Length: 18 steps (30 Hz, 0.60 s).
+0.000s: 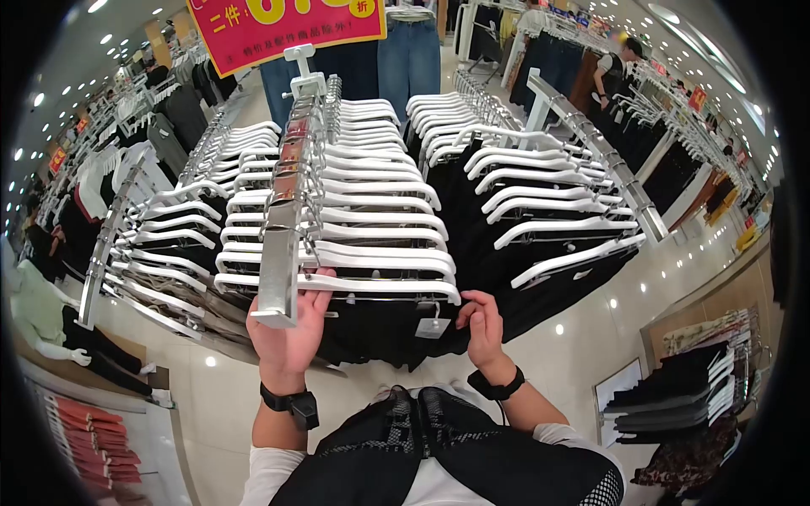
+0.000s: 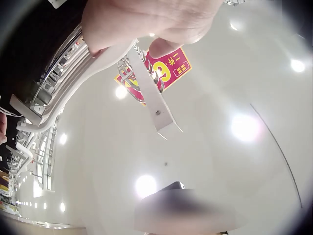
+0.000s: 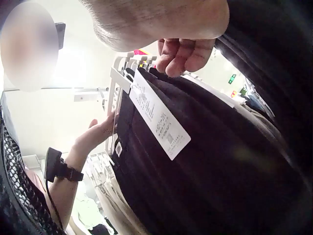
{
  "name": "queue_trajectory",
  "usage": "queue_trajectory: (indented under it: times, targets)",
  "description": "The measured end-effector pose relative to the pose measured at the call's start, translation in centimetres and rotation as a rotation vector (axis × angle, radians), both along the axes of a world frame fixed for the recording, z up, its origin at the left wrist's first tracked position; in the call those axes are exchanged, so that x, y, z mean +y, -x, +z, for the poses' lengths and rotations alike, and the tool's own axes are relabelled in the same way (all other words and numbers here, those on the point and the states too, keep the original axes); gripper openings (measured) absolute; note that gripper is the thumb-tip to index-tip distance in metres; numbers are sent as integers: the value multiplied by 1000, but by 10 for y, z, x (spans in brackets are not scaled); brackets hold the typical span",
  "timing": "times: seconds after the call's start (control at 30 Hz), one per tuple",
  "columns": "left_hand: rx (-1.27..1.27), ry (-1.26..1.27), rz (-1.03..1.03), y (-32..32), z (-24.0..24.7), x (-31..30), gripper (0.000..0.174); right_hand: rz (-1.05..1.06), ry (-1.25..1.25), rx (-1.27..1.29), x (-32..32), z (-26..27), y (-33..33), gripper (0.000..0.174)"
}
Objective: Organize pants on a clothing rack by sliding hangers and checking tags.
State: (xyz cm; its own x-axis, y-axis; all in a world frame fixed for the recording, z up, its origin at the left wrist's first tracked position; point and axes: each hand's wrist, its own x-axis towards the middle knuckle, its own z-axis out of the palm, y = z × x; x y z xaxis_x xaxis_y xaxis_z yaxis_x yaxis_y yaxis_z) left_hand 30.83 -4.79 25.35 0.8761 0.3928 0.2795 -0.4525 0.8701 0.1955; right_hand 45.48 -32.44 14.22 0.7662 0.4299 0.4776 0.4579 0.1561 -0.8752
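Note:
A white hanger (image 1: 380,287) with black trousers (image 1: 371,325) is at the front of the middle rail. My left hand (image 1: 291,333) is palm up beside the rail's end, fingers touching the hanger's middle, thumb apart; the left wrist view shows the hand (image 2: 151,22) against the hanger (image 2: 73,83). Just off the hanger's right end, my right hand (image 1: 485,329) has loosely bent fingers and holds nothing. In the right wrist view that hand (image 3: 166,24) is above the black trousers (image 3: 195,147) and their white paper tag (image 3: 159,115).
More white hangers (image 1: 380,202) with garments fill the middle rail (image 1: 283,244). Side rails stand at left (image 1: 105,244) and right (image 1: 603,152). A red and yellow sign (image 1: 287,34) is above the far end. A mannequin (image 1: 38,304) stands at left, and folded garments (image 1: 93,438) lie at lower left.

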Motion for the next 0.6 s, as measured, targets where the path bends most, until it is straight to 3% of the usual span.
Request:
queue_trajectory:
  times: [0.07,0.2,0.6]
  targets:
    - [38,45,77,-1,-6,-5,61,56,6,-5,-5,6,-6,43]
    - [148,-104,297,-3,-8,-28,68,251,45,48,-30,9,-23,37]
    - [168,-124,556,-12,-10,-105,72,647,136,-55,-98,8,-56,35]
